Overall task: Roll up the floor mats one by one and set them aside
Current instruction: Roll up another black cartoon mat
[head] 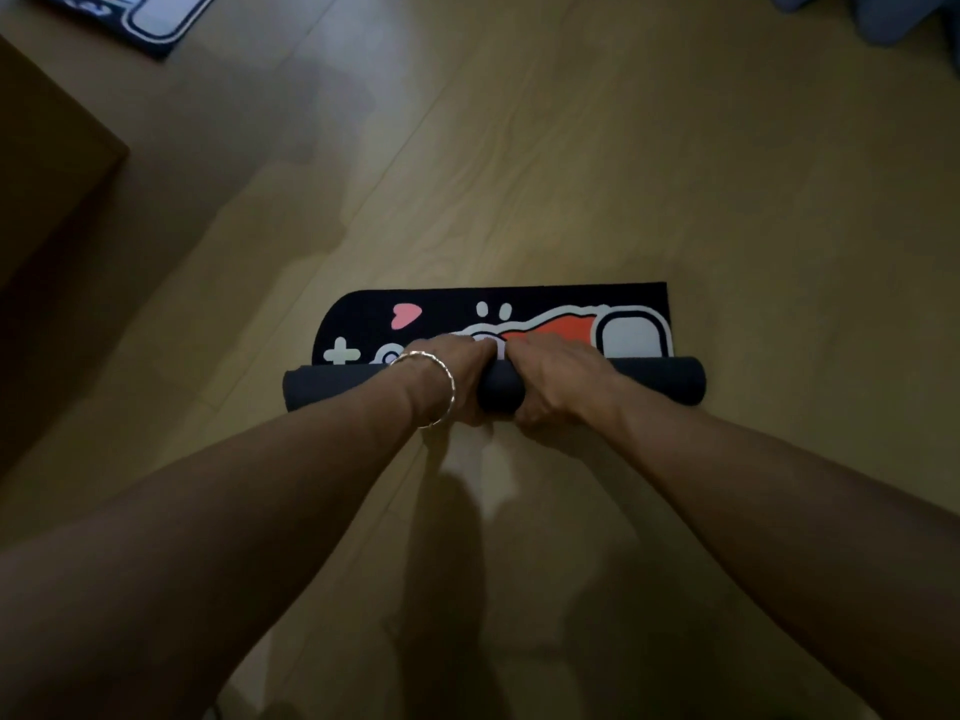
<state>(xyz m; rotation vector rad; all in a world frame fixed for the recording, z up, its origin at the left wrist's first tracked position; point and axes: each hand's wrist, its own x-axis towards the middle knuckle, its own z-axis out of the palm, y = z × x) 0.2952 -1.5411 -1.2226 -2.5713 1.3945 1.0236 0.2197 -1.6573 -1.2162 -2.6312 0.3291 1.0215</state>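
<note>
Nearest, two bare forearms reach forward over the wooden floor (675, 148); a thin bracelet (441, 387) circles the left wrist. At mid-roll the left hand (457, 374) and right hand (558, 379) sit close together, a small gap between them. Fingers of both are curled over the top of the rolled mat (660, 380), gripping it. Thumbs unclear. The roll is dark grey and lies crosswise on the floor. Just beyond the knuckles the unrolled end (519, 301) lies flat: black, with a pink heart and white and orange print. Farther left is a brown box-like block (47, 174). Far upper left, the corner of a second printed mat (150, 18) lies flat. Far upper right, grey-blue fabric (893, 13).
</note>
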